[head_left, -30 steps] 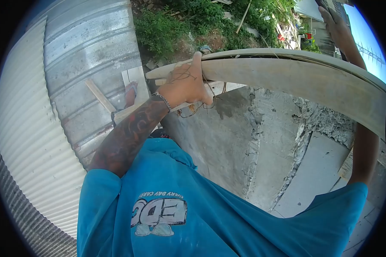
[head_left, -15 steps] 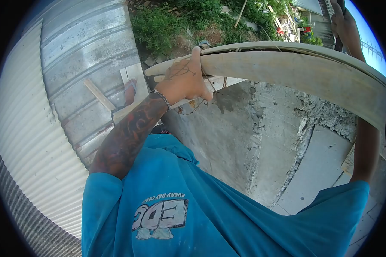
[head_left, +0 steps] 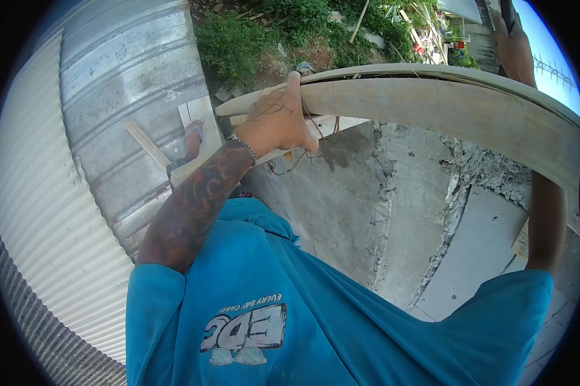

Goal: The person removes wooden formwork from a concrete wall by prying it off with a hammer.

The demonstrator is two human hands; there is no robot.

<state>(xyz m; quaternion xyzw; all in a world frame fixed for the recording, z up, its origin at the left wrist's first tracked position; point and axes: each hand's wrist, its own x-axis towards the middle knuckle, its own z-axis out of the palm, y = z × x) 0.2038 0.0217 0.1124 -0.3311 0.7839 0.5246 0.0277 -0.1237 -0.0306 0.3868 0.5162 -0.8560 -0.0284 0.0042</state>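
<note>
Long pale boards [head_left: 425,100] lie across the view, one against another with a narrow gap between them. My left hand [head_left: 280,119] is closed round their left end, thumb on top. Thin rusty wire [head_left: 293,164] hangs in loops below that hand. Beyond the boards at the upper right, my right hand [head_left: 514,48] is wrapped round a dark handle [head_left: 508,16]; the tool's far end is out of view. The right forearm passes behind the boards.
A metal roof [head_left: 129,71] and white corrugated sheets [head_left: 39,161] lie left. A foot in a sandal [head_left: 193,136] stands by a loose wood strip [head_left: 147,145]. Below the boards is a rough concrete wall [head_left: 412,193]. Plants [head_left: 238,45] and scrap wood [head_left: 431,32] lie beyond.
My right hand has shifted slightly left and down, still round the handle. The left hand and the boards have hardly moved.
</note>
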